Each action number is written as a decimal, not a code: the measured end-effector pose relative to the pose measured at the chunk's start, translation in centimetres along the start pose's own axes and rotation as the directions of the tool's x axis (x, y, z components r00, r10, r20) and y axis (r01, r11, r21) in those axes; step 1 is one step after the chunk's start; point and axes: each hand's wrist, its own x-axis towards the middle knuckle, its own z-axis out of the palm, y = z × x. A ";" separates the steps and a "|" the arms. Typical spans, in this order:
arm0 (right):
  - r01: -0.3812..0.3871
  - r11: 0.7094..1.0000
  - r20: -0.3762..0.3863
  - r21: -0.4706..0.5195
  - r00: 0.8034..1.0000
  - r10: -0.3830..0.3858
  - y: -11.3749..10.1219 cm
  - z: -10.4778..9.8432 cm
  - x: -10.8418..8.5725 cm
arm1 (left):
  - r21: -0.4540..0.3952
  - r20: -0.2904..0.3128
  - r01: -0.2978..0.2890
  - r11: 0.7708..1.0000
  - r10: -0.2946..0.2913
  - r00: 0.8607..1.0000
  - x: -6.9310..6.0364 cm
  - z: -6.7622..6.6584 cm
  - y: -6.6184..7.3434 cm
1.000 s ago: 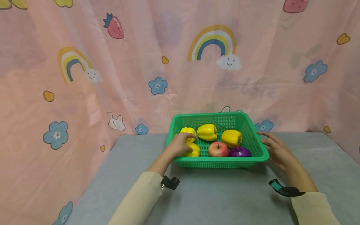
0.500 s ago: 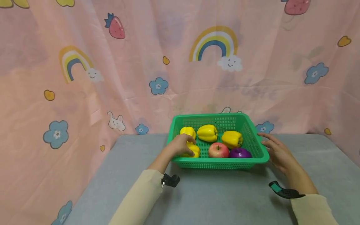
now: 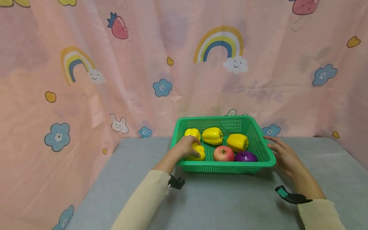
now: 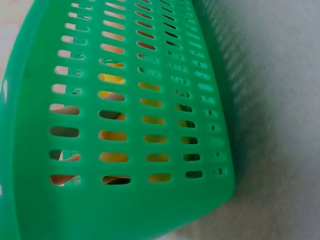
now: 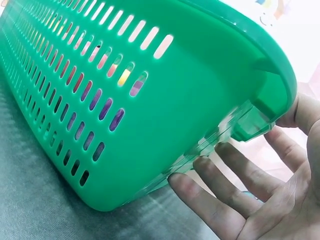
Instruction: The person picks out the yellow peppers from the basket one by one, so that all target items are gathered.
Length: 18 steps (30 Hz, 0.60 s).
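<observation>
In the head view, a green perforated basket (image 3: 224,164) sits on the grey table. My left hand (image 3: 185,147) reaches over its left side and grips the near-left yellow bell pepper (image 3: 200,150), thumb in front and fingers behind. Another yellow bell pepper (image 3: 192,133) lies just beyond that hand. The left wrist view shows the basket's wall (image 4: 125,205) and hides the hand. My right hand (image 3: 287,159) is at the basket's right end. Up close in the right wrist view, its extended fingers (image 5: 235,165) touch the end wall, with the thumb by the rim.
Also inside the basket are a yellow bell pepper (image 3: 212,136) at the back, one more yellow bell pepper (image 3: 237,142) at right, a red apple (image 3: 223,154) and a shiny purple rounded item (image 3: 246,156). A pink patterned curtain (image 3: 138,73) hangs behind the grey table (image 3: 138,159).
My left hand has shifted slightly right and up, and the pepper in its grip has moved a little with it. The right hand and basket stay nearly the same.
</observation>
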 end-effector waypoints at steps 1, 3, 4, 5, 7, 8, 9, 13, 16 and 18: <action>0.002 1.000 0.001 0.002 1.000 -0.002 0.0 0.0 0.0 | 0.004 -0.009 0.003 1.000 -0.003 1.000 0.1 0.1 0.0; 0.003 1.000 -0.001 -0.001 1.000 -0.003 0.0 0.0 0.0 | 0.015 -0.029 0.009 1.000 -0.008 1.000 0.2 0.2 -0.1; 0.002 1.000 -0.002 -0.004 1.000 -0.002 0.1 0.0 0.0 | 0.019 -0.038 0.014 1.000 -0.013 0.999 0.2 0.4 -0.1; 0.001 1.000 -0.004 -0.009 1.000 -0.001 0.1 0.0 0.0 | 0.025 -0.047 0.016 1.000 -0.015 0.999 0.3 0.5 -0.2; -0.003 1.000 -0.007 -0.014 1.000 0.002 0.2 0.0 0.0 | 0.034 -0.057 0.020 0.999 -0.018 0.998 0.3 0.7 -0.3; -0.004 1.000 -0.008 -0.018 1.000 0.004 0.2 0.0 0.0 | 0.042 -0.057 0.017 0.999 -0.015 0.998 0.4 0.7 -0.3; -0.005 1.000 -0.009 -0.021 1.000 0.004 0.2 0.0 0.0 | 0.045 -0.053 0.015 0.999 -0.013 0.999 0.4 0.7 -0.3; 0.000 0.999 -0.011 -0.041 1.000 -0.001 0.3 0.0 0.0 | 0.058 -0.009 0.000 0.998 0.001 1.000 0.4 0.3 -0.4; 0.005 0.998 -0.015 -0.058 1.000 -0.006 0.3 0.0 0.0 | 0.048 0.032 0.006 0.999 -0.007 0.999 0.5 0.0 -0.4; 0.004 0.998 -0.019 -0.065 1.000 -0.005 0.3 0.0 0.0 | 0.037 0.043 0.013 0.999 -0.015 0.999 0.5 -0.1 -0.3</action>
